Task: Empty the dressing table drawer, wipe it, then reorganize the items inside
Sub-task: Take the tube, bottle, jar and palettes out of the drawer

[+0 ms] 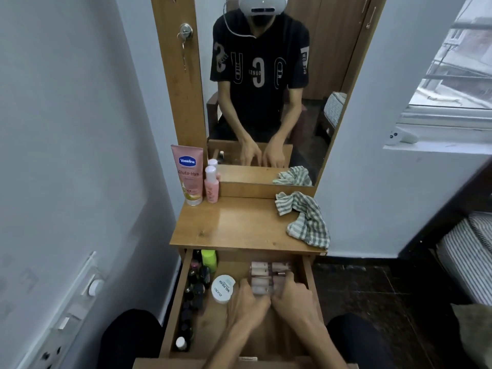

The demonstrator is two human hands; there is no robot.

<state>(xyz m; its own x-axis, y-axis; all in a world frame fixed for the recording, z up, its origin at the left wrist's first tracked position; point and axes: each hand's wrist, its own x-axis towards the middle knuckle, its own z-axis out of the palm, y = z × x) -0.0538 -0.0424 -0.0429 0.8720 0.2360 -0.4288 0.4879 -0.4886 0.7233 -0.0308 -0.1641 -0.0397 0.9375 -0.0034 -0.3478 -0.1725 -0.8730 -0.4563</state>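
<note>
Both my hands are down inside the open wooden drawer [308, 265] of the dressing table. My left hand [246, 302] and my right hand [291, 294] lie side by side, palms down, at the near edge of a cluster of small pale pink bottles [266, 274] lying on their sides in the drawer's right half. The fingers [243, 284] of my left hand are curled loosely onto the nearest bottles, and my right-hand fingers reach over the right side of the same cluster; I cannot tell whether either hand has actually closed on a bottle or only rests on them.

Just left of my left hand sits a round white tub with a printed lid [223, 288], on the drawer floor. Along the drawer's left wall runs a row of small dark bottles [193, 288], with a bright green bottle [209, 258] at the far left corner and a white-capped dark bottle [181, 343] at the near left corner.

On the wooden bench [239, 225] above the drawer, a tall pink lotion tube [187, 174] stands upright at the far left corner, with a small pink pump bottle [211, 185] just beside it. A crumpled green-and-white checked cloth [306, 219] lies along the bench's right edge, spilling slightly over it.
</note>
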